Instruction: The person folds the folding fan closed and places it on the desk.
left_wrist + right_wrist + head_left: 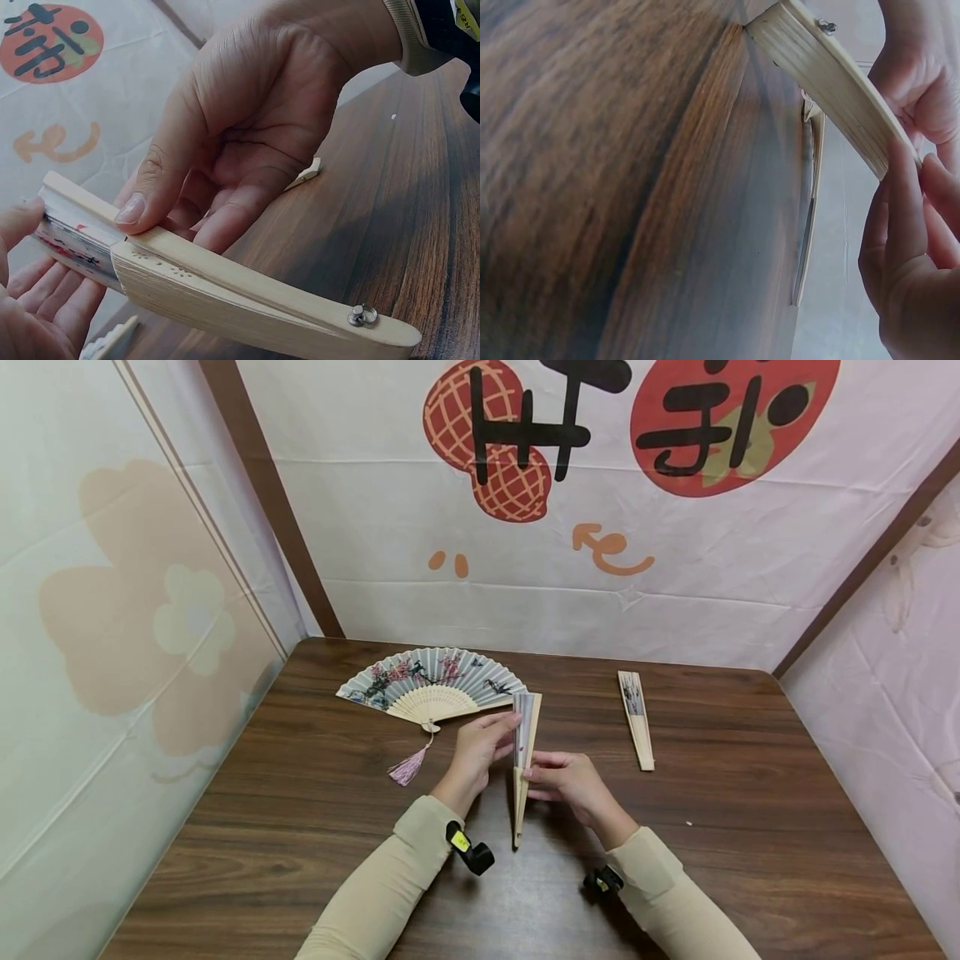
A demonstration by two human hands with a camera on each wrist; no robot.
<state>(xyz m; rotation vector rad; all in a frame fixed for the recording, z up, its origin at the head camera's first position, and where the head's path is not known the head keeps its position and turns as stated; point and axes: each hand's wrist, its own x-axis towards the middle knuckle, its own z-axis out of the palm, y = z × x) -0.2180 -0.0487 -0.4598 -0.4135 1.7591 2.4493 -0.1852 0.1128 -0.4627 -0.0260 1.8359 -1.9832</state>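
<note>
Both hands hold a nearly folded fan [525, 752] with pale wooden ribs and printed fabric, its narrow pivot end toward the person. The left hand [483, 749] grips the fabric part from the left. On the other side, the right hand [567, 783] pinches the outer rib; its thumb [139, 202] lies on that rib in the left wrist view. A metal pivot pin [362, 315] shows at the fan's narrow end. Behind the left hand, a spread fan [435, 681] with blossoms and birds lies on the table, a pink tassel [408, 766] attached.
A folded fan [636, 720] lies on the right of the brown wooden table [285, 860]. A tiny white bit [688, 823] sits nearer the right arm. Printed cloth walls [525, 602] stand behind and beside the table.
</note>
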